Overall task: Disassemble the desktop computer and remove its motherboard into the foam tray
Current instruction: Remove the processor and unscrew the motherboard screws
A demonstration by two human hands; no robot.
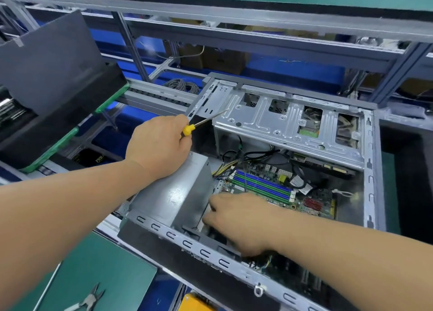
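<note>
1. Green-matted table beside a conveyor line: an opened case lies on its side before a person at an assembly station, pliers resting on the mat near the lower edge

2. Left hand has its grip curled round a yellow-handled screwdriver, the shaft pointing up and right toward the drive cage; the heel of the hand rests on the grey power supply

3. Right hand reaches down inside the case between the power supply and the motherboard; its fingertips are hidden by the supply's edge, so whether that grip is apart or clamped on something cannot be told

4. Motherboard is not out yet: it sits flat on the case floor, blue and green memory slots showing, with black and yellow cables running over its far edge

5. Judged from this, the work is at the clearing stage, freeing the power supply or its wiring. Next, the cables must be unplugged and the board's screws taken out with the screwdriver before it can be lifted

6. Dark foam trays wait on the stand at left, well apart from the case
</note>
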